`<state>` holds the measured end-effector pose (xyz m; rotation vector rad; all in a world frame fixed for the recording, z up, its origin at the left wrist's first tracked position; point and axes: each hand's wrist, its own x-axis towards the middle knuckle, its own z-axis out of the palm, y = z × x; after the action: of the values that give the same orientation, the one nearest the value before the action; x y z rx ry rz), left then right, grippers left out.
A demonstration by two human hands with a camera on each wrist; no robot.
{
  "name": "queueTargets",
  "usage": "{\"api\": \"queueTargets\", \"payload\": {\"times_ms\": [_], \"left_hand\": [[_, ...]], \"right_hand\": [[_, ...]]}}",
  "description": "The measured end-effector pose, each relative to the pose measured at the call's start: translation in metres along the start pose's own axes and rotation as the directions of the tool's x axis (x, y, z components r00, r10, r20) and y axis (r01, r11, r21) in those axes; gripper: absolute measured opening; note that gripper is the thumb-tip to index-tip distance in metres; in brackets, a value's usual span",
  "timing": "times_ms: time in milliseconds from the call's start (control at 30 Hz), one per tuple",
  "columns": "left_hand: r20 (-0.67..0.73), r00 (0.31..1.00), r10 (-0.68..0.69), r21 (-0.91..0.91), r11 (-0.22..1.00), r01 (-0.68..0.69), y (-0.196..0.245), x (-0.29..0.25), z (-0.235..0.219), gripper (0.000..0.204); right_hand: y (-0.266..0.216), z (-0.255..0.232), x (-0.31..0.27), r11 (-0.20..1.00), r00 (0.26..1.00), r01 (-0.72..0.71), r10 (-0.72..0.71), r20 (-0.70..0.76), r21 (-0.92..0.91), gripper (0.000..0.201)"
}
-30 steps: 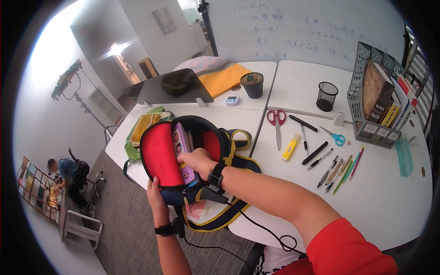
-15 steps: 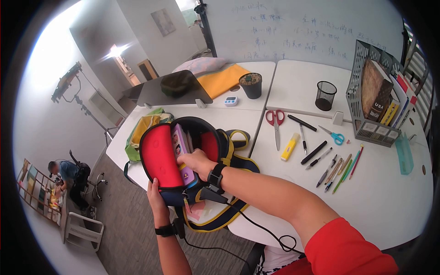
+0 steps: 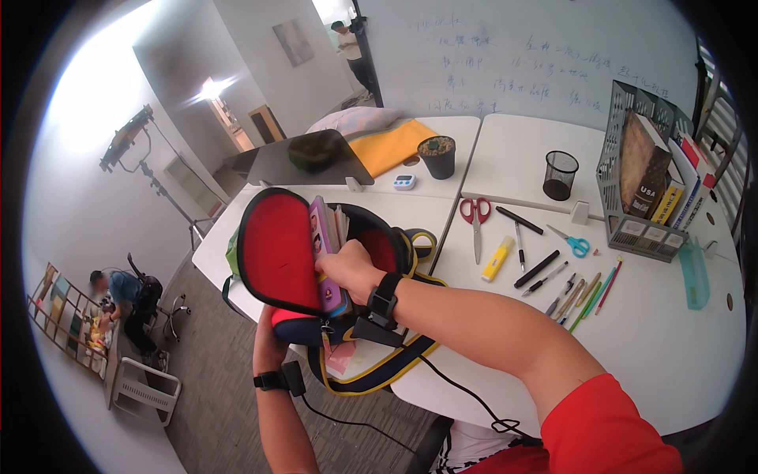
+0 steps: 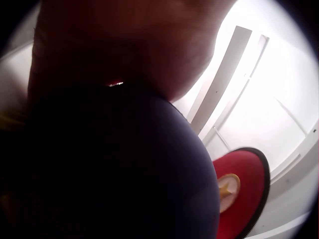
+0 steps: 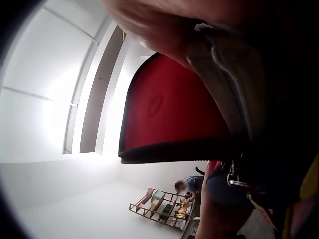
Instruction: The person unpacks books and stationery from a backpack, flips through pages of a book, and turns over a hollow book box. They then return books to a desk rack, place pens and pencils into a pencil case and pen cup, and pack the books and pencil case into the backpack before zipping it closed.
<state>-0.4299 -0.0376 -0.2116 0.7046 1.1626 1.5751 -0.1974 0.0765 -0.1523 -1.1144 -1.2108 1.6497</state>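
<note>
A navy backpack [image 3: 296, 330] with yellow-edged straps is unzipped at the table's near-left edge. Its red-lined flap [image 3: 276, 245] hangs open to the left; a star badge [image 4: 228, 191] shows on its outer side in the left wrist view. Inside stand several books, among them a purple book [image 3: 330, 295]. My right hand [image 3: 351, 267] reaches into the opening and grips the purple book near its upper part. My left hand [image 3: 271, 340] is against the bag's outer near-left side, below the flap, with its fingers hidden behind the bag.
Right of the bag lie red scissors [image 3: 476, 221], a yellow highlighter [image 3: 497, 259], several pens and pencils, and blue scissors [image 3: 576, 243]. Behind them are a mesh cup [image 3: 560, 178], a potted plant [image 3: 437, 159] and a file rack [image 3: 643, 229] with books. Wrist-camera cables trail below.
My left hand has left the flap's edge and slid down to the bag's near-left side. The flap stands higher, and the bag sits slightly tilted. My right hand has stayed on the book.
</note>
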Motion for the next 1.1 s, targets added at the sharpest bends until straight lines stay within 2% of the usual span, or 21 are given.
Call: {"api": "queueTargets", "payload": {"times_ms": [100, 167, 267, 333, 400, 467, 500, 533, 567, 633, 667, 700, 767, 800, 867, 900, 933, 967, 1000, 1033, 1100], "left_hand": [[0.048, 0.986, -0.159, 0.079, 0.985, 0.155, -0.004, 0.013, -0.01, 0.042], [0.022, 0.989, -0.144, 0.105, 0.984, 0.141, -0.003, 0.017, -0.009, 0.041], [-0.02, 0.993, -0.12, 0.116, 0.986, 0.121, -0.001, 0.014, -0.006, 0.038], [0.002, 1.0, 0.01, 0.147, 0.989, -0.011, 0.005, 0.009, 0.005, 0.031], [0.016, 1.0, 0.021, 0.122, 0.992, -0.023, 0.01, 0.015, 0.008, 0.029], [0.032, 0.98, 0.196, 0.235, 0.952, -0.198, 0.007, 0.022, 0.014, 0.031], [0.01, 0.97, 0.245, 0.228, 0.943, -0.241, 0.003, 0.027, 0.022, 0.03], [0.024, 0.969, 0.246, 0.226, 0.943, -0.245, 0.005, 0.023, 0.04, 0.03], [-0.014, 0.949, 0.314, 0.302, 0.907, -0.295, 0.005, 0.017, 0.059, 0.028], [-0.034, 0.895, 0.445, 0.399, 0.827, -0.396, 0.005, 0.0, 0.102, 0.025], [-0.027, 0.898, 0.439, 0.399, 0.828, -0.393, 0.003, 0.002, 0.102, 0.025], [0.015, 0.873, 0.488, 0.507, 0.749, -0.427, 0.0, 0.006, 0.096, 0.026], [0.09, 0.811, 0.578, 0.684, 0.556, -0.472, -0.003, 0.008, 0.089, 0.028], [0.096, 0.813, 0.575, 0.683, 0.555, -0.474, -0.009, 0.008, 0.088, 0.028], [0.113, 0.675, 0.729, 0.878, 0.244, -0.411, -0.01, -0.001, 0.102, 0.026], [0.129, 0.647, 0.752, 0.89, 0.2, -0.41, -0.014, 0.008, 0.093, 0.026], [0.129, 0.649, 0.75, 0.89, 0.201, -0.409, -0.016, 0.016, 0.086, 0.026], [0.135, 0.637, 0.759, 0.893, 0.185, -0.41, -0.018, 0.022, 0.077, 0.025], [0.142, 0.624, 0.769, 0.896, 0.168, -0.411, -0.018, 0.024, 0.071, 0.025], [0.119, 0.66, 0.742, 0.897, 0.204, -0.391, -0.012, 0.021, 0.07, 0.028], [0.11, 0.675, 0.73, 0.876, 0.25, -0.413, -0.004, 0.028, 0.052, 0.03]], "right_hand": [[-0.015, -0.012, -0.017, 0.994, 0.998, 0.065, -0.067, -0.02, -0.092, 0.039], [-0.026, -0.028, -0.025, 0.969, 0.987, 0.157, -0.157, 0.013, -0.19, 0.042], [-0.047, -0.055, -0.038, 0.956, 0.966, 0.259, -0.258, 0.026, -0.137, 0.045], [-0.082, -0.079, -0.077, 0.984, 0.98, 0.163, -0.17, 0.105, 0.072, 0.044], [-0.095, -0.097, -0.081, 0.98, 0.974, 0.052, -0.093, 0.206, 0.194, 0.038], [-0.088, -0.107, -0.089, 0.981, 0.969, 0.177, -0.187, 0.164, 0.073, 0.035], [-0.079, -0.108, -0.094, 0.926, 0.939, 0.344, -0.334, 0.083, -0.154, 0.034], [-0.063, -0.106, -0.096, 0.798, 0.87, 0.465, -0.491, 0.034, -0.384, 0.034], [-0.035, -0.105, -0.089, 0.602, 0.695, 0.647, -0.718, 0.038, -0.468, 0.036], [-0.041, -0.107, -0.123, 0.603, 0.734, 0.605, -0.675, 0.07, -0.52, 0.037], [-0.039, -0.111, -0.127, 0.623, 0.762, 0.582, -0.642, 0.084, -0.522, 0.039], [-0.036, -0.117, -0.128, 0.626, 0.766, 0.577, -0.638, 0.081, -0.524, 0.039], [-0.03, -0.131, -0.13, 0.564, 0.657, 0.718, -0.743, 0.128, -0.409, 0.039], [-0.03, -0.135, -0.13, 0.565, 0.657, 0.715, -0.744, 0.122, -0.411, 0.039], [-0.04, -0.144, -0.13, 0.651, 0.738, 0.647, -0.665, 0.113, -0.396, 0.042], [-0.046, -0.149, -0.129, 0.697, 0.767, 0.616, -0.636, 0.079, -0.368, 0.04], [-0.06, -0.157, -0.126, 0.79, 0.855, 0.509, -0.512, 0.088, -0.342, 0.04], [-0.08, -0.167, -0.132, 0.826, 0.889, 0.456, -0.435, 0.139, -0.332, 0.039], [-0.1, -0.18, -0.141, 0.857, 0.915, 0.401, -0.356, 0.191, -0.324, 0.039], [-0.115, -0.193, -0.146, 0.909, 0.925, 0.343, -0.283, 0.254, -0.235, 0.039], [-0.132, -0.22, -0.157, 0.967, 0.92, 0.242, -0.203, 0.337, -0.078, 0.039]]}}
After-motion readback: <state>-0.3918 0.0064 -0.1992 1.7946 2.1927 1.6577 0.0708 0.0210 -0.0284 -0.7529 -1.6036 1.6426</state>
